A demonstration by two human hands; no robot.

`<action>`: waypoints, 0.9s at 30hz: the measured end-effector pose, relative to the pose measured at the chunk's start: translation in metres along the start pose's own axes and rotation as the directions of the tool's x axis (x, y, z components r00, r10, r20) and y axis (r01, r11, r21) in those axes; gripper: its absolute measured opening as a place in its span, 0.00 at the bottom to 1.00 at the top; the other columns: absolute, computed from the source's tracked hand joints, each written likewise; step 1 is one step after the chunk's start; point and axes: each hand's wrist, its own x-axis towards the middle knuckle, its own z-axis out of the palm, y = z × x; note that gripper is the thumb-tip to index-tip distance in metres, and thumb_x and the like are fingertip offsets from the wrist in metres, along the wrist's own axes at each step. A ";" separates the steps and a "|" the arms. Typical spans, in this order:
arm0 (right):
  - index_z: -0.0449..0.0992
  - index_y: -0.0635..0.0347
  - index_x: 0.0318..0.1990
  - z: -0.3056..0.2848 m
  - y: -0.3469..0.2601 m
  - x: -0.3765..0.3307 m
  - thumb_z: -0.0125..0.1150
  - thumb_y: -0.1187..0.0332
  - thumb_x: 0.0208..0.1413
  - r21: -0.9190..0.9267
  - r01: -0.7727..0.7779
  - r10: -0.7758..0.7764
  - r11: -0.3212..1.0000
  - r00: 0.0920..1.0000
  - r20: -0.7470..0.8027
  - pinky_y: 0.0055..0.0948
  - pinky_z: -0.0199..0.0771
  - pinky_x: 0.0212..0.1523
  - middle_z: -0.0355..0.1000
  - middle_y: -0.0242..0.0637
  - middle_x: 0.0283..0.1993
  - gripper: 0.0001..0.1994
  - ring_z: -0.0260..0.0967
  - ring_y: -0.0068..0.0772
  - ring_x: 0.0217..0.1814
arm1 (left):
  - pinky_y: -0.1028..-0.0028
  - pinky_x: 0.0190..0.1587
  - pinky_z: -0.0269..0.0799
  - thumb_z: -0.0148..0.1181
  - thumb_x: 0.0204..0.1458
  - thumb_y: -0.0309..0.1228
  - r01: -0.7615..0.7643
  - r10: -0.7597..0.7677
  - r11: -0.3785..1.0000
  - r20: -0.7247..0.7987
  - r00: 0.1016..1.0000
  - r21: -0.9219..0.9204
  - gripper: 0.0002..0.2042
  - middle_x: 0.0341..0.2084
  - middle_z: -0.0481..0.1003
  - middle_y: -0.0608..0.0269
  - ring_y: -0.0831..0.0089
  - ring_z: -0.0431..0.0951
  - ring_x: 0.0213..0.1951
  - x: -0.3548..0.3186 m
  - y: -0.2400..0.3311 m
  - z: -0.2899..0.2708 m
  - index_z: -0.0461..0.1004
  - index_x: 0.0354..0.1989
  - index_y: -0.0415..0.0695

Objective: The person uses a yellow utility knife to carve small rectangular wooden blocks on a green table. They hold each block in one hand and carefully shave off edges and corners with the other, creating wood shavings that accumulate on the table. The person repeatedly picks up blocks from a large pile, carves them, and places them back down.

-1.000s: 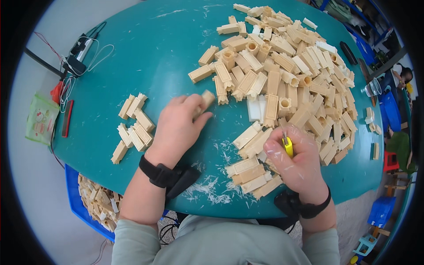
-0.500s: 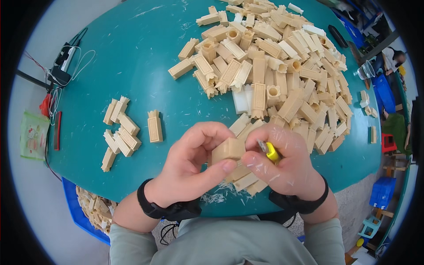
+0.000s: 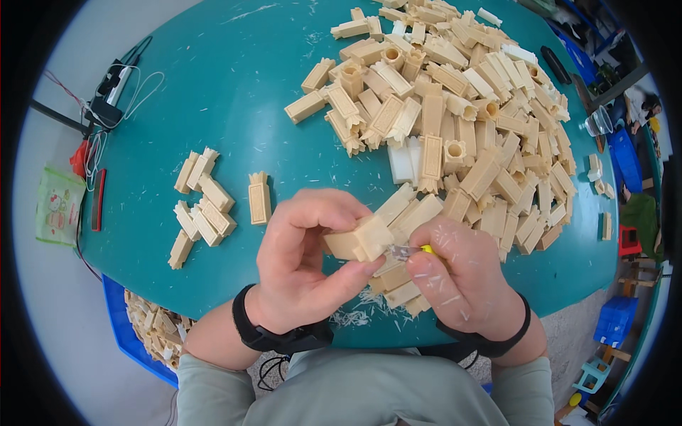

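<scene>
I am looking down at my two hands over a round teal counter [image 3: 213, 106]. My left hand [image 3: 302, 266] is curled around a cream-coloured block [image 3: 359, 240], thumb below and fingers over its top, holding it just above the near edge of the counter. My right hand [image 3: 462, 280] is closed around a small knife [image 3: 410, 250] with a yellow handle; its short metal blade points left and touches the block's lower right edge. Both wrists wear black bands.

Beyond my right hand and reaching far across the counter lies a large heap of cream blocks [image 3: 455, 106], many with round holes or notched ends, piled loosely in all directions. The nearest of them lie right under and behind my right hand. To the left of my left hand, a single block [image 3: 259, 199] lies alone, and further left sits a small cluster of blocks [image 3: 199, 206]. Pale shavings [image 3: 369, 316] are scattered on the counter beneath my hands.

Well off to the far left, at the counter's rim, there are black cables [image 3: 114, 89] and a small green packet [image 3: 60, 206]. Below my left forearm, a blue crate [image 3: 128, 334] holding more cream pieces sits on the floor.
</scene>
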 end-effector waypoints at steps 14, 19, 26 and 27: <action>0.67 0.63 0.27 0.001 0.001 -0.001 0.58 0.64 0.50 -0.081 0.045 -0.048 0.996 0.998 -0.037 0.31 0.61 0.17 0.64 0.40 0.20 0.12 0.64 0.39 0.19 | 0.76 0.39 0.67 0.63 0.36 0.16 -0.050 0.050 0.997 -0.008 0.999 0.056 0.21 0.36 0.68 0.52 0.70 0.71 0.37 0.000 -0.001 0.000 0.61 0.39 0.41; 0.67 0.63 0.27 0.001 0.002 0.000 0.59 0.64 0.49 -0.091 0.050 -0.053 0.995 0.998 -0.032 0.31 0.61 0.17 0.65 0.39 0.20 0.12 0.63 0.39 0.18 | 0.76 0.38 0.69 0.62 0.37 0.16 -0.080 0.080 0.994 -0.005 0.997 0.079 0.21 0.37 0.68 0.50 0.70 0.71 0.36 0.000 -0.001 0.000 0.61 0.39 0.41; 0.66 0.62 0.26 -0.001 0.004 -0.001 0.60 0.62 0.48 -0.122 0.067 -0.069 0.990 0.998 -0.011 0.30 0.61 0.16 0.64 0.39 0.19 0.13 0.63 0.39 0.18 | 0.75 0.38 0.70 0.63 0.40 0.19 -0.071 0.071 0.997 0.020 0.997 0.003 0.19 0.37 0.68 0.49 0.70 0.72 0.36 0.000 -0.001 -0.001 0.61 0.40 0.41; 0.66 0.62 0.26 -0.002 0.004 -0.001 0.60 0.62 0.48 -0.130 0.070 -0.072 0.989 0.997 -0.008 0.30 0.61 0.16 0.64 0.39 0.19 0.13 0.63 0.39 0.17 | 0.75 0.38 0.70 0.62 0.41 0.20 -0.049 0.049 0.999 0.016 0.999 -0.020 0.19 0.37 0.68 0.49 0.69 0.72 0.36 -0.001 0.001 0.001 0.61 0.40 0.41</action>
